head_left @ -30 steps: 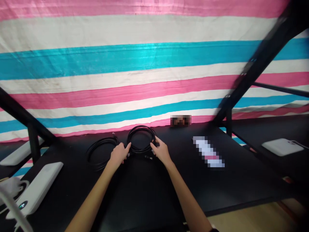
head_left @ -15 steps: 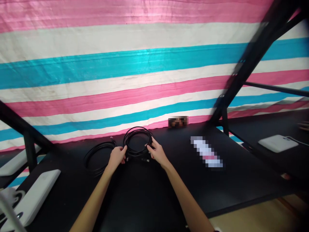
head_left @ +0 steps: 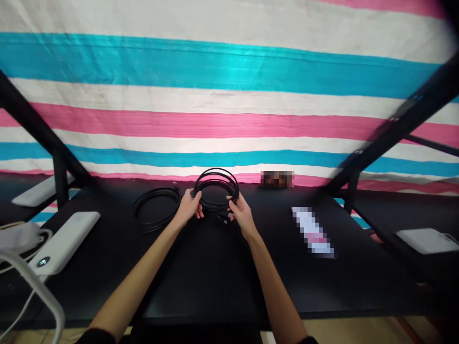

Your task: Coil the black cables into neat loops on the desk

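Note:
Between my hands is a coiled black cable [head_left: 216, 209], its loops standing a little up from the black table. My left hand [head_left: 190, 204] grips the coil's left side, thumb over the loops. On the opposite side my right hand [head_left: 241, 212] has its fingers closed round the same coil. A connector [head_left: 223, 220] of dark and pale parts hangs at the coil's near edge, beside my right fingers. Left of my left hand, a second coiled black cable [head_left: 158, 188] lies flat on the table, with a small plug end at its upper right.
A white power bank [head_left: 71, 239] lies on the left, near a white adapter and cords [head_left: 21, 236]. A blurred-out flat item [head_left: 312, 231] lies on the right, and a dark pixelated object [head_left: 277, 179] is at the back. Black frame bars [head_left: 390, 124] slant up at both sides.
The camera view has turned and levelled, so the table's front edge shows. Both hands still hold the coil, whose top loops now stand higher and more apart.

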The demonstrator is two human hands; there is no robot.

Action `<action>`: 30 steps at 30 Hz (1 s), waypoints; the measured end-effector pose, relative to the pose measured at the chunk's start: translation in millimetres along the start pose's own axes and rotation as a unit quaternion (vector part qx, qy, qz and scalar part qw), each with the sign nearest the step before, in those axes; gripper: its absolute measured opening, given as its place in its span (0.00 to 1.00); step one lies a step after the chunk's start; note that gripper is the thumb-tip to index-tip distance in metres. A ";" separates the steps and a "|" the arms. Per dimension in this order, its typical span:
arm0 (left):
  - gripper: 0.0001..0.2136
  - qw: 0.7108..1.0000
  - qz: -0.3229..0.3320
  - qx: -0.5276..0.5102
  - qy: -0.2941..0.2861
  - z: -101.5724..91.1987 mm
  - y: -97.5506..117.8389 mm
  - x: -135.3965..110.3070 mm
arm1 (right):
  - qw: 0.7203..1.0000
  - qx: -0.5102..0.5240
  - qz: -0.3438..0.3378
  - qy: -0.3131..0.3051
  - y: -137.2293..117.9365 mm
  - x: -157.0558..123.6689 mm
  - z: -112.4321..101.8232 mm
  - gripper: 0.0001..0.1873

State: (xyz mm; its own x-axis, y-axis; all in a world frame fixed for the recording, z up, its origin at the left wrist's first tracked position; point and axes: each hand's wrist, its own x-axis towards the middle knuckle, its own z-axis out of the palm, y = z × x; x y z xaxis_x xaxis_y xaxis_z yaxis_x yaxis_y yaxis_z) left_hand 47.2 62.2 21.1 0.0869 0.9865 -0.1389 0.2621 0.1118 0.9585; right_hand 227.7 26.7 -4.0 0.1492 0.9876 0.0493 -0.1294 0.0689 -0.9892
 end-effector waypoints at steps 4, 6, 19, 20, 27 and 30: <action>0.29 1.000 0.001 0.020 -0.014 1.2 -7.8 -0.5 | 0.999 -0.029 0.034 0.010 3.9 1.4 -2.7 0.33; 0.27 0.999 0.025 0.039 0.002 -1.9 -10.4 -5.3 | 0.999 -0.034 0.035 0.011 5.0 1.3 -3.1 0.32; 0.12 0.809 0.396 0.429 -0.077 -14.8 -29.7 -2.0 | 0.999 -0.050 0.017 0.007 3.8 -0.8 -0.9 0.38; 0.10 0.807 0.399 0.429 -0.075 -14.1 -30.0 -1.5 | 0.999 -0.049 0.008 0.003 3.4 -1.3 -0.5 0.38; 0.08 0.799 0.415 0.432 -0.055 -12.1 -28.4 -4.6 | 0.996 -0.068 -0.051 0.001 1.2 -2.7 3.2 0.36; 0.09 0.795 0.415 0.441 -0.039 -10.8 -26.8 -6.1 | 0.996 -0.048 -0.070 0.006 -0.6 -3.6 4.8 0.32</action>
State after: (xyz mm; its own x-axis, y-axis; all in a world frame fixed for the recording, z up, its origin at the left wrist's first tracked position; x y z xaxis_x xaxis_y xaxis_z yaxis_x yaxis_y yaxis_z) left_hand 29.3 54.5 -1.1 0.6320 0.6629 0.4014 0.6525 -0.7346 0.1858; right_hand 222.5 23.8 -2.9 0.1710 0.9675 0.1862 -0.0122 0.1911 -0.9815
